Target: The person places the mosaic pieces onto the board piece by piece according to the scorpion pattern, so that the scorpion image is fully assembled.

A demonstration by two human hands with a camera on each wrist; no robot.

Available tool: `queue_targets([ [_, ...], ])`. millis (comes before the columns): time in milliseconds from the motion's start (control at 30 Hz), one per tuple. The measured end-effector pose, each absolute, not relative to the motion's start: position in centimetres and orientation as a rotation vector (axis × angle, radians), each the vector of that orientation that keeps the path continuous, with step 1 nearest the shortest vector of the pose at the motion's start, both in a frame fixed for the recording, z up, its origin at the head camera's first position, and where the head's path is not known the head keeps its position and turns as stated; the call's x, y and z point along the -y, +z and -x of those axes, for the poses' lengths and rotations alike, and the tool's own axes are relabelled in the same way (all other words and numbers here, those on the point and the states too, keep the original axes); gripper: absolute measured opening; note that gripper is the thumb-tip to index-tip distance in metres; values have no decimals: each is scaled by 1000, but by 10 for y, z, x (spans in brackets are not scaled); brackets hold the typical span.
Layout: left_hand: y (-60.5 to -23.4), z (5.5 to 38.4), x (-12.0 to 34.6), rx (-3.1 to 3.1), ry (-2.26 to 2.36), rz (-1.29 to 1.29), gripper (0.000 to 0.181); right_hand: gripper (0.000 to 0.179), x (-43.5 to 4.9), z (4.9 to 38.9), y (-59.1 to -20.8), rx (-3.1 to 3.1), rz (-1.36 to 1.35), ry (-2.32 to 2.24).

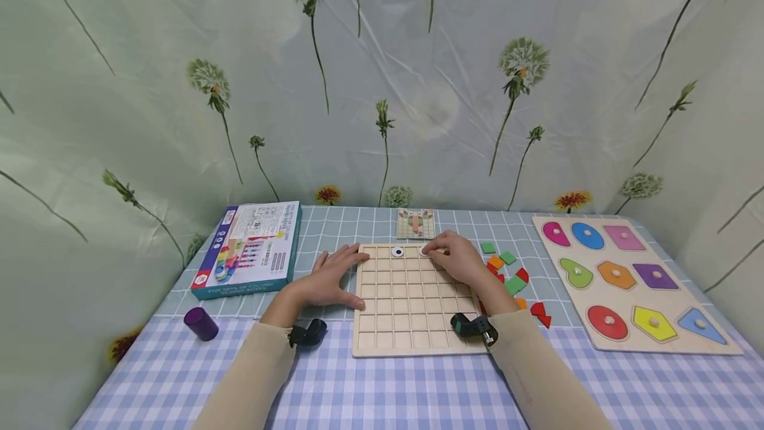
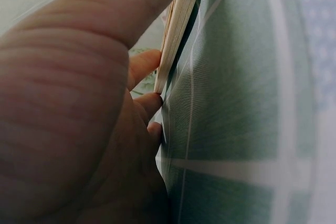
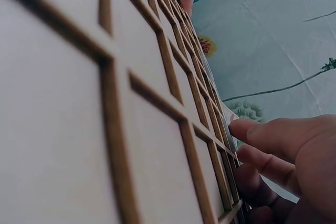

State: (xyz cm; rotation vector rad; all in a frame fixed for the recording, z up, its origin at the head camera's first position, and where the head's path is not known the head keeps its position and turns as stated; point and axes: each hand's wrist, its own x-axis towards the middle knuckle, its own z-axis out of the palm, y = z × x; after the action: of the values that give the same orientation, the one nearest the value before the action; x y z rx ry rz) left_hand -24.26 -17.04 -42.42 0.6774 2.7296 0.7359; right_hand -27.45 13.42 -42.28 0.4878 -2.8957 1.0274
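A square wooden grid board (image 1: pixel 390 304) lies in front of me. My left hand (image 1: pixel 328 281) rests at its left edge, fingers spread, thumb and fingertips touching the rim; the left wrist view shows those fingertips against the board's side (image 2: pixel 178 40). One white eye piece with a dark pupil (image 1: pixel 397 252) sits in a cell of the top row. Further right in that row, my right hand (image 1: pixel 456 257) pinches a second white eye piece (image 1: pixel 424 251), partly hidden by the fingers. The right wrist view has the right hand (image 3: pixel 283 156) low over the grid's far edge.
A small pattern card (image 1: pixel 416 224) lies behind the board. Several red, orange and green pieces (image 1: pixel 514 285) are scattered to its right. A shape puzzle board (image 1: pixel 617 297) lies at far right. A boxed game (image 1: pixel 253 251) and a purple cylinder (image 1: pixel 201 324) are at left.
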Motion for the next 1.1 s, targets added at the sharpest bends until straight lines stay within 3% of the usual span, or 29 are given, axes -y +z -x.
queue_targets([
  [567, -426, 243, 170, -2731, 720, -671, 99, 27, -147, 272, -407, 2970, -501, 1195],
  [1100, -426, 245, 174, -2725, 755, -712, 100, 34, -214, 280, -396, 2992, -237, 987],
])
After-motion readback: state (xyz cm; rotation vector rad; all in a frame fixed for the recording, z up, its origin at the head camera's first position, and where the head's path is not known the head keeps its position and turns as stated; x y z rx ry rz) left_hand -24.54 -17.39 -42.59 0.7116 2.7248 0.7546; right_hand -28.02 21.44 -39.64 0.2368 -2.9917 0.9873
